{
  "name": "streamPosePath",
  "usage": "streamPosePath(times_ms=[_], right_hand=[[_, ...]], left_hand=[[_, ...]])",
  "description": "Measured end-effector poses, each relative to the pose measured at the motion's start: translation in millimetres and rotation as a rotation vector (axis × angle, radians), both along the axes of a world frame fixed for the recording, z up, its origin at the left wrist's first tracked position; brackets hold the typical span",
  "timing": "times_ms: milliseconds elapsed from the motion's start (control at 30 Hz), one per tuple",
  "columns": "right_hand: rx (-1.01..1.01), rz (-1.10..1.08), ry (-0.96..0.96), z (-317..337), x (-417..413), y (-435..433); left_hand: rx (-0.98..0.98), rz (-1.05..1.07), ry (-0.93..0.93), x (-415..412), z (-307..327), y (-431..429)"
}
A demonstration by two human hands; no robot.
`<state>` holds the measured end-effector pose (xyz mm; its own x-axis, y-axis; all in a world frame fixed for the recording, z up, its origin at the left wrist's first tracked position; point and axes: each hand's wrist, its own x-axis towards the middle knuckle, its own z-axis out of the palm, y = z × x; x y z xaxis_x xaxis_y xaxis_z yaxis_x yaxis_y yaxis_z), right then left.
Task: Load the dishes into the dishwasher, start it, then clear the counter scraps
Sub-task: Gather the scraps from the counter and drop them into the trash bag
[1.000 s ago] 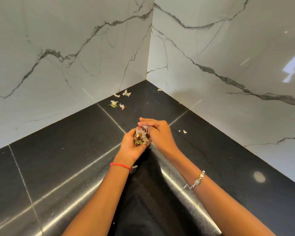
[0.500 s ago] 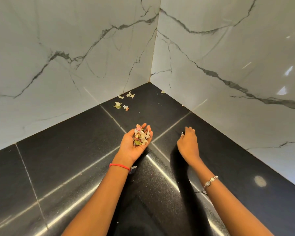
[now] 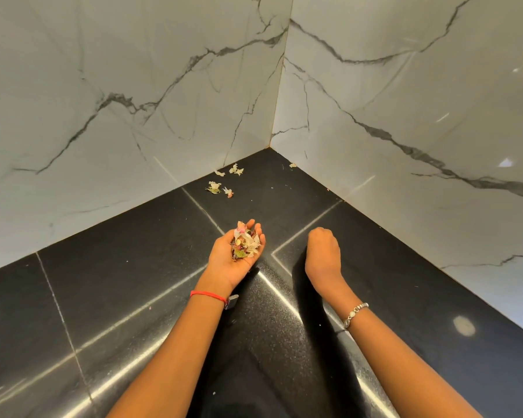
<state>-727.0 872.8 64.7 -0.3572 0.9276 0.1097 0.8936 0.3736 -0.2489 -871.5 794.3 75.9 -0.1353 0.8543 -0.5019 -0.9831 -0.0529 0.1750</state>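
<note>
Lying near the marble corner (image 3: pixel 280 116), loose scraps (image 3: pixel 214 187) dot the black counter (image 3: pixel 133 267) beyond both hands. The left hand (image 3: pixel 224 265), cupped wide, carries a scrap pile (image 3: pixel 245 245); the right hand (image 3: pixel 323 256) hides its grip.

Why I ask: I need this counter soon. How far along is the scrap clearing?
Done: a pile of scraps lies gathered in the cupped left hand. In hand: the right hand is curled on the counter, fingers hidden. Left: loose scraps near the wall corner. The dishwasher is out of view.
</note>
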Motion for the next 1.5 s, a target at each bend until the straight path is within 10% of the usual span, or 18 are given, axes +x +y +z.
streamPosePath(times_ms=[200, 467, 767, 1067, 1267, 1500], right_hand=[[0.033, 0.066, -0.022, 0.6, -0.9, 11.2], [-0.769, -0.145, 1.121, 55.1, -33.7, 22.5], [-0.497, 0.351, 0.546, 73.6, -84.6, -22.8], [-0.277, 0.07, 0.646, 58.5, -38.4, 0.0], [-0.249, -0.167, 0.366, 8.6, 15.3, 7.8], [-0.208, 0.057, 0.041, -24.2, -15.8, -45.6]], left_hand=[[0.006, 0.01, 0.009, -8.6, 0.8, -4.4], [0.017, 0.023, 0.022, -24.9, -3.0, -9.1], [0.032, 0.013, 0.072, -26.2, -2.4, -11.1], [0.035, 0.031, -0.014, -25.7, -7.1, -14.1], [0.009, 0.046, 0.002, -27.7, -4.0, -19.8], [0.001, 0.083, -0.023, -32.0, -3.3, -29.9]])
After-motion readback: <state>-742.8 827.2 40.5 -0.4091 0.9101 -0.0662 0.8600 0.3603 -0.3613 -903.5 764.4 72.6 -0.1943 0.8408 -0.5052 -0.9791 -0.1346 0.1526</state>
